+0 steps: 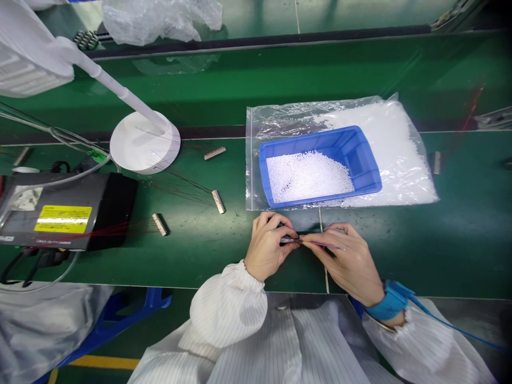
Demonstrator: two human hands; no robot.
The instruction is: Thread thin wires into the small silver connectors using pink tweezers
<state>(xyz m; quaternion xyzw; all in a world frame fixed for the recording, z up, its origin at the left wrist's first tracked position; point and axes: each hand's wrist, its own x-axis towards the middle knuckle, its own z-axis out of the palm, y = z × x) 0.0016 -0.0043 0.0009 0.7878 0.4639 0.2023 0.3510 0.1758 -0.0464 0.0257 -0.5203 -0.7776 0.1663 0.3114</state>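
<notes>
My left hand (pixel 267 246) is pinched round a small dark part (pixel 288 239) just above the green bench top, fingers curled. My right hand (pixel 347 261) meets it from the right, holding thin tweezers (pixel 322 244) whose tips touch that part. A blue wrist strap (pixel 390 301) with a cord sits on my right wrist. Right behind the hands stands a blue bin (pixel 362 154) holding tiny white beads (pixel 308 175), resting on a clear plastic bag (pixel 404 144) full of the same beads.
A white round lamp base (pixel 144 143) with a slanted stem stands at the left. A dark box with a yellow label (pixel 64 216) lies at the far left. Thin red wires run from it to small metal connector strips (pixel 218 201). Crumpled plastic (pixel 160 18) lies at the back.
</notes>
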